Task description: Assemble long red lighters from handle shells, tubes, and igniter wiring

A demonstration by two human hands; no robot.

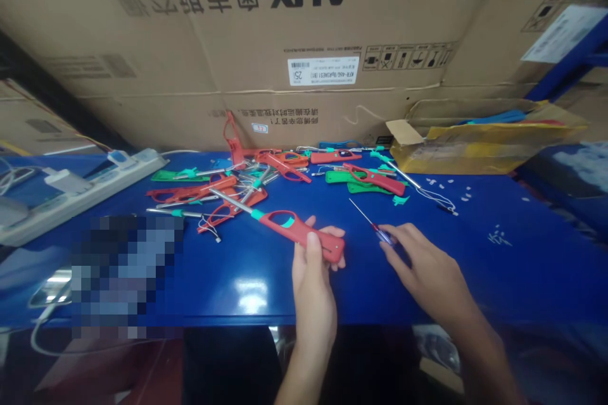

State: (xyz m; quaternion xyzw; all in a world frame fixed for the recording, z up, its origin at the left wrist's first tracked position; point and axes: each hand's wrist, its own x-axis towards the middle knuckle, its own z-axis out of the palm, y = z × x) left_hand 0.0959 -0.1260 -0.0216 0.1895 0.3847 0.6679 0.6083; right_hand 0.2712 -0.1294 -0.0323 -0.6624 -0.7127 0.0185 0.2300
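My left hand (pixel 317 259) is closed round the handle of a red long-necked lighter (pixel 294 231) with a green trigger and a metal tube that points up and left. The thumb lies on top of the handle. To the right, my right hand (pixel 422 266) grips a small screwdriver (pixel 375 226), its thin shaft slanting up and left. The screwdriver tip is apart from the lighter. Beyond my hands lies a pile of red casings (pixel 285 168), green casings (pixel 363 182) and metal tubes with green collars and white wires (pixel 178 212).
A taped cardboard box (pixel 458 150) with coloured parts stands at the back right. Small white bits (pixel 498 237) lie on the blue table (pixel 228 278). A white power strip (pixel 85 193) runs along the left, near a pixelated patch. Large cartons (pixel 204 57) wall off the back.
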